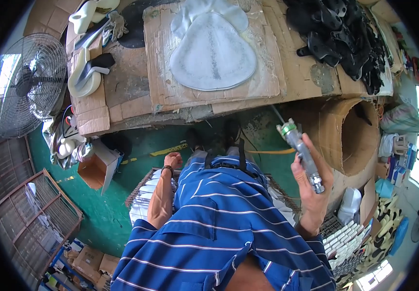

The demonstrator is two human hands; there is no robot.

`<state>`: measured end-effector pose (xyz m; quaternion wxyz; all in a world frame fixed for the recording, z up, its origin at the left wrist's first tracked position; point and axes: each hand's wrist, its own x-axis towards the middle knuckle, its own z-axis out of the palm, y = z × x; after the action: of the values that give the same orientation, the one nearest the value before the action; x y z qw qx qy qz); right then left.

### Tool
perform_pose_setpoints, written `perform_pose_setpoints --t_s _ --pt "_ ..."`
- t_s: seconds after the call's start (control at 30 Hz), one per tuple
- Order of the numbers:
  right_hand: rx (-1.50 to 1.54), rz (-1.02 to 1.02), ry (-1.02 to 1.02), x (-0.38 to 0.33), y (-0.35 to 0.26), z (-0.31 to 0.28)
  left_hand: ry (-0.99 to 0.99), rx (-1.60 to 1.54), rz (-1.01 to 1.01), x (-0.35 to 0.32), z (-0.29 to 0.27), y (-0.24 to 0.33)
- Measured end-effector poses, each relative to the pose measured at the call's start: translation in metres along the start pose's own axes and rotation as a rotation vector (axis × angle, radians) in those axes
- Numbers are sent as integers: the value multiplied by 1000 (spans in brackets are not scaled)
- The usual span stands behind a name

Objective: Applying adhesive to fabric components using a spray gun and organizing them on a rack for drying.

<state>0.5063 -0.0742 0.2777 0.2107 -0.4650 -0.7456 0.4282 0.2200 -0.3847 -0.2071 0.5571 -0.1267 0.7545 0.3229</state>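
My right hand [311,182] is wrapped round a straight grey handheld tool [306,160] with a green collar and a long thin shaft at its front. The shaft points up and left, toward the table's front edge. My left hand [173,160] rests by my lap, fingers curled in, with nothing visible in it; a dark band circles its wrist. On the cardboard-covered table in front of me lies a white padded seat-shaped piece [213,53], its rounded wide end toward me. Neither hand touches it.
Black moulded parts [338,36] are heaped at the table's right. At its left lie cream foam pieces [85,72] and a grey glove [115,26]. A large fan [27,80] stands far left. An open cardboard tube [347,138] is at the right, a cardboard box [98,167] on the left floor.
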Motion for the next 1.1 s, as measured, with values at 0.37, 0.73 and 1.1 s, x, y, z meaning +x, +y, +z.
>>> perform_pose_setpoints --t_s 0.37,0.73,1.1 --pt "-19 10 7 1 -2 4 -32 7 53 6 4 20" --pt "-93 -62 -29 -2 10 -12 -54 -158 404 -10 38 108" --pt "64 -221 -136 29 36 -56 146 -357 686 0 114 216"
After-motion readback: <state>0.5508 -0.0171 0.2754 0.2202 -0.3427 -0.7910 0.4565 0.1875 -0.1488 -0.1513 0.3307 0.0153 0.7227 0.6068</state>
